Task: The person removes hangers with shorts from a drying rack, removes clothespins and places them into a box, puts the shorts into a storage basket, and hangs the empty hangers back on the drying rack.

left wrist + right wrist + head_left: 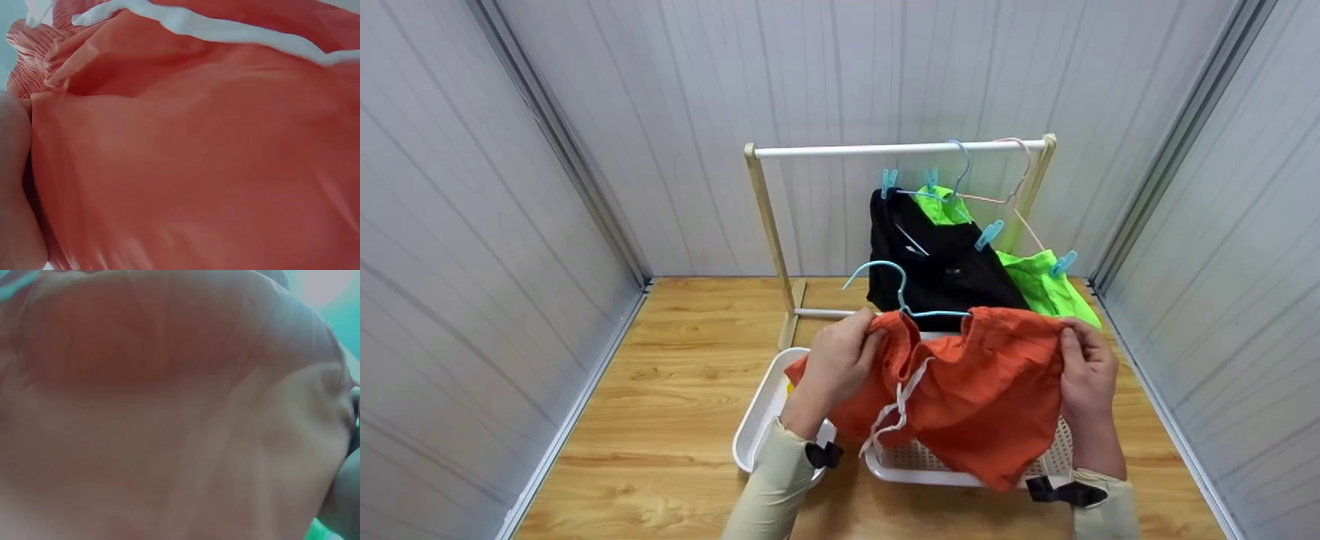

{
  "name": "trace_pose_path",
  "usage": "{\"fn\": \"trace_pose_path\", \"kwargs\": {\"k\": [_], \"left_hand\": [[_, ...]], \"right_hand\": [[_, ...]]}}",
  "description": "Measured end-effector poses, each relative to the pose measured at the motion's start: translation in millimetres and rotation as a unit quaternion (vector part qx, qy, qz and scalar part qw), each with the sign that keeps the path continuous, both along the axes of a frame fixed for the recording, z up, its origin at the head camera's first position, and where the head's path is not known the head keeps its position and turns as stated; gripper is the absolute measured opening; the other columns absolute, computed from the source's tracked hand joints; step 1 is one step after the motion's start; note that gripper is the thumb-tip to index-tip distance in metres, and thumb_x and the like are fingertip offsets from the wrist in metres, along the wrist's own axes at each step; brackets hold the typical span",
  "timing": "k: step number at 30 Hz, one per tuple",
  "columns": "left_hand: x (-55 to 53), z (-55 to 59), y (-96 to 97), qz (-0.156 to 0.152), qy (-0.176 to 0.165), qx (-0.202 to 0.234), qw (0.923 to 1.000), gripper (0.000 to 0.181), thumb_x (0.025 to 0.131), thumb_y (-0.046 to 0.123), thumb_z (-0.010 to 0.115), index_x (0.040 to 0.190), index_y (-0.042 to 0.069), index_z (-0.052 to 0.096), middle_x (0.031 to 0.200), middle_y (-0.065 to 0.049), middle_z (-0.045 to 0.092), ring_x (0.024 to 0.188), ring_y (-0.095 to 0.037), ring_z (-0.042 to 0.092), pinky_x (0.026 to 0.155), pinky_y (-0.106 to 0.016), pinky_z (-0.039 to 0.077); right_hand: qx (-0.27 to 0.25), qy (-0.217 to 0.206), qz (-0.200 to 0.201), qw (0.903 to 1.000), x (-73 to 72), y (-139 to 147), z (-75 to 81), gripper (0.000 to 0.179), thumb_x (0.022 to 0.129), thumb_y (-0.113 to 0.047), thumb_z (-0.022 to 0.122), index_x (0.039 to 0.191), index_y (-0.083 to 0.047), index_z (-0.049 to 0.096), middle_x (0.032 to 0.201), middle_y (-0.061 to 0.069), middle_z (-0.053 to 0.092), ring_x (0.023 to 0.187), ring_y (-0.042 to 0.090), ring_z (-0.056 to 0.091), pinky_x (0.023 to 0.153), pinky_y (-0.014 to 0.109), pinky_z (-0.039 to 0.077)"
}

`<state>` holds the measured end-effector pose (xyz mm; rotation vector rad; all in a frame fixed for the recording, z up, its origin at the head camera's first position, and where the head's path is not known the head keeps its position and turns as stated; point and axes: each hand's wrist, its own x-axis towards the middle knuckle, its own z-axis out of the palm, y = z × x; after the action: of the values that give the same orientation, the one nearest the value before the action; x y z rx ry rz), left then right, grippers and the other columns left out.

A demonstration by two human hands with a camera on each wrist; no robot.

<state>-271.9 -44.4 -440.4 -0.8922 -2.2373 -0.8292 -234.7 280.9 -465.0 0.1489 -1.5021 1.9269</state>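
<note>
Orange shorts point(982, 382) with a white drawstring point(901, 401) are stretched between my two hands in the head view. My left hand point(840, 356) grips the waistband at its left part. At the right side of the shorts, my right hand point(1086, 371) pinches the fabric between thumb and fingers. A light blue hanger point(903, 285) shows its hook above the waistband, and its arm runs right to the fabric; the rest is hidden. Orange cloth point(185, 152) fills the left wrist view. The right wrist view is mostly blurred cloth point(169, 422).
Behind stands a drying rack point(847, 150) with black clothing point(937, 277) and bright green clothing point(1042, 285) on hangers, with blue clothespins point(988, 234). Below the shorts is a white basket point(915, 475). A white tray point(746, 435) stands to its left, partly covered by my left arm.
</note>
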Motion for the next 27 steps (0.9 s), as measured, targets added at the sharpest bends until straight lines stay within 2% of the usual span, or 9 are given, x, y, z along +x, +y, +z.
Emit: {"fn": "trace_pose_path", "kwargs": {"k": [2, 3, 5, 7, 9, 11, 14, 18, 27], "left_hand": [[0.4, -1.8, 0.0, 0.006, 0.000, -0.006, 1.0000, 0.018, 0.102, 0.030, 0.050, 0.095, 0.014, 0.055, 0.078, 0.004, 0.056, 0.067, -0.011, 0.053, 0.062, -0.028, 0.049], [0.7, -2.4, 0.0, 0.008, 0.001, -0.009, 0.9999, 0.018, 0.102, 0.030, 0.049, 0.095, 0.014, 0.055, 0.079, 0.004, 0.056, 0.067, -0.011, 0.053, 0.062, -0.028, 0.049], [1.2, -3.3, 0.2, 0.011, 0.002, -0.013, 0.9999, 0.018, 0.102, 0.030, 0.049, 0.096, 0.015, 0.056, 0.079, 0.005, 0.056, 0.067, -0.011, 0.053, 0.062, -0.028, 0.049], [1.7, -4.2, 0.6, 0.012, 0.009, -0.017, 0.9997, 0.018, 0.102, 0.030, 0.050, 0.095, 0.015, 0.056, 0.079, 0.005, 0.056, 0.067, -0.011, 0.054, 0.061, -0.028, 0.049], [1.8, -5.4, 1.4, 0.012, 0.019, -0.020, 0.9995, 0.016, 0.102, 0.028, 0.051, 0.095, 0.015, 0.056, 0.079, 0.004, 0.057, 0.067, -0.013, 0.056, 0.061, -0.030, 0.049], [1.5, -7.3, 2.0, 0.013, 0.032, -0.025, 0.9991, 0.014, 0.101, 0.027, 0.053, 0.094, 0.014, 0.056, 0.079, 0.003, 0.058, 0.067, -0.015, 0.057, 0.060, -0.032, 0.049], [1.6, -10.5, 2.1, 0.015, 0.046, -0.031, 0.9984, 0.013, 0.099, 0.024, 0.056, 0.094, 0.013, 0.056, 0.079, 0.002, 0.059, 0.066, -0.016, 0.058, 0.059, -0.032, 0.050], [3.2, -13.6, 1.4, 0.017, 0.046, -0.036, 0.9981, 0.015, 0.099, 0.025, 0.056, 0.091, 0.013, 0.055, 0.076, 0.002, 0.056, 0.065, -0.015, 0.055, 0.057, -0.029, 0.048], [2.5, -19.8, -1.6, 0.017, 0.053, -0.039, 0.9977, 0.016, 0.100, 0.027, 0.054, 0.091, 0.013, 0.056, 0.076, 0.002, 0.056, 0.066, -0.015, 0.056, 0.059, -0.031, 0.049]], "right_hand": [[0.103, -0.041, -0.065, 0.9917, 2.0, -0.2, 0.2, 0.018, 0.096, 0.002, 0.054, 0.108, 0.009, 0.067, 0.093, 0.002, 0.068, 0.079, 0.009, 0.057, 0.068, 0.018, 0.045], [0.159, -0.053, -0.097, 0.9811, 3.5, -1.4, 1.2, 0.018, 0.096, 0.002, 0.056, 0.109, 0.007, 0.067, 0.096, 0.002, 0.068, 0.084, 0.009, 0.058, 0.072, 0.017, 0.044], [0.261, -0.044, -0.149, 0.9528, 6.9, -6.1, 4.1, 0.019, 0.094, 0.001, 0.058, 0.111, 0.003, 0.068, 0.103, 0.005, 0.068, 0.093, 0.012, 0.057, 0.081, 0.020, 0.042], [0.337, -0.002, -0.180, 0.9242, 10.7, -15.1, 8.2, 0.023, 0.092, 0.000, 0.061, 0.114, -0.001, 0.068, 0.112, 0.010, 0.067, 0.105, 0.019, 0.057, 0.092, 0.029, 0.040], [0.395, 0.052, -0.192, 0.8967, 14.1, -27.6, 12.9, 0.029, 0.091, -0.005, 0.063, 0.119, -0.003, 0.067, 0.121, 0.012, 0.064, 0.115, 0.027, 0.054, 0.100, 0.042, 0.035], [0.438, 0.096, -0.186, 0.8741, 15.9, -41.4, 16.6, 0.035, 0.090, -0.014, 0.064, 0.123, -0.005, 0.064, 0.126, 0.013, 0.062, 0.117, 0.033, 0.053, 0.099, 0.051, 0.033], [0.485, 0.118, -0.175, 0.8487, 16.6, -59.2, 18.6, 0.040, 0.090, -0.024, 0.063, 0.126, -0.007, 0.063, 0.130, 0.011, 0.059, 0.119, 0.035, 0.051, 0.099, 0.054, 0.031], [0.511, 0.105, -0.178, 0.8344, 16.2, -69.7, 14.7, 0.036, 0.088, -0.022, 0.066, 0.120, -0.006, 0.066, 0.124, 0.013, 0.061, 0.115, 0.035, 0.052, 0.097, 0.053, 0.032], [0.506, 0.044, -0.211, 0.8350, 18.4, -59.8, 8.1, 0.029, 0.087, -0.021, 0.067, 0.109, -0.001, 0.069, 0.113, 0.015, 0.063, 0.107, 0.037, 0.055, 0.091, 0.055, 0.034]]}}
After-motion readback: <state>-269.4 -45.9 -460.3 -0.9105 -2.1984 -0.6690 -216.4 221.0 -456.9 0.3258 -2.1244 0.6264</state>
